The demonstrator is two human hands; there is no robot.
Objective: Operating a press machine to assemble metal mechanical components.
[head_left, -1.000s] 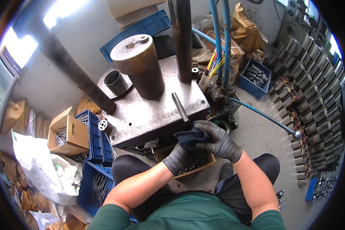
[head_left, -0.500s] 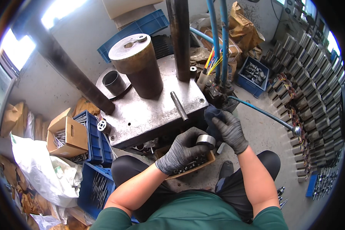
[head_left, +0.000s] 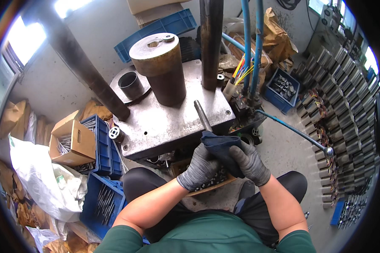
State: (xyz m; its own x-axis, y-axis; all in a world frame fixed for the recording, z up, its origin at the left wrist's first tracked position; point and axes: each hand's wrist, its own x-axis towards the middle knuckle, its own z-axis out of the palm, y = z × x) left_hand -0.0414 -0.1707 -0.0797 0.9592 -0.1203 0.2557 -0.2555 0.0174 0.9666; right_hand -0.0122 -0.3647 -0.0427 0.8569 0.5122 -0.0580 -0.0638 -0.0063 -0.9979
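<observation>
A dark blue cloth (head_left: 224, 148) is bunched between my two gloved hands, in front of the metal block's near edge. My right hand (head_left: 251, 164) is closed on the cloth. My left hand (head_left: 201, 168) is curled under the cloth's left side, its fingertips covered. The short metal ring that it held a moment ago is hidden by the cloth. Just beyond the cloth a steel rod (head_left: 202, 113) lies on the metal block (head_left: 160, 128), its near end sticking out past the edge. Below my hands a cardboard box (head_left: 211, 189) holds small dark metal parts.
A thick stepped cylinder (head_left: 166, 80) stands on the block between two dark columns (head_left: 211, 46). At left are a carton (head_left: 78, 145) and blue crates (head_left: 99, 206) of rods. A ball-ended blue lever (head_left: 293, 130) sticks out right, before stacked metal cylinders (head_left: 342, 109).
My right hand has brought the cloth left and over the metal ring in my left hand. The ring has gone out of sight, and the view has shifted slightly.
</observation>
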